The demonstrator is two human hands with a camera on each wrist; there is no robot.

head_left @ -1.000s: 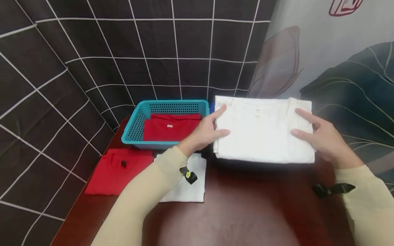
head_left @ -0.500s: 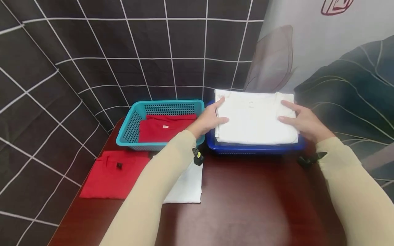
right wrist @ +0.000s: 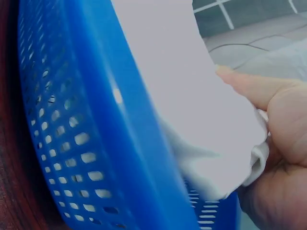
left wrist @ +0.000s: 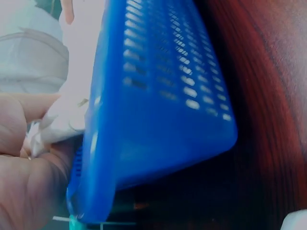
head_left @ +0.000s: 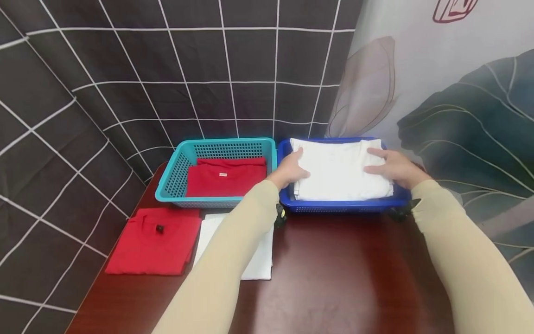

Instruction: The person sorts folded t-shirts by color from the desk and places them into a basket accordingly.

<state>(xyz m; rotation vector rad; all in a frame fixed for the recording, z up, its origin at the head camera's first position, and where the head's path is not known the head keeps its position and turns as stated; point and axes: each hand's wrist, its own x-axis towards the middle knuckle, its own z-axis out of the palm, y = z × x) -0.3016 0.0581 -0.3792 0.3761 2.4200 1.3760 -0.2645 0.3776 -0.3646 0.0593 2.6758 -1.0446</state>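
A folded white T-shirt (head_left: 338, 171) lies level inside the mouth of the blue basket (head_left: 333, 204). My left hand (head_left: 289, 169) grips its left edge, thumb on top and the other fingers curled beneath. At the opposite edge my right hand (head_left: 393, 168) holds it the same way. In the left wrist view the white cloth (left wrist: 84, 48) sits between thumb and fingers beside the basket's rim. The right wrist view has the shirt's rolled edge (right wrist: 259, 160) pinched just above the basket wall. How far the shirt stands off the basket's floor cannot be seen.
Left of the blue basket stands a teal basket (head_left: 217, 202) with a folded red T-shirt (head_left: 225, 181) inside. On the dark red table (head_left: 325, 273) lie another folded red T-shirt (head_left: 154, 241) and a folded white one (head_left: 258, 255), partly behind my left arm. A checked cloth (head_left: 208, 60) hangs behind.
Both hands have carried the white T-shirt away from me and down, from in front of and above the blue basket into its mouth. The view has shifted slightly to the right.
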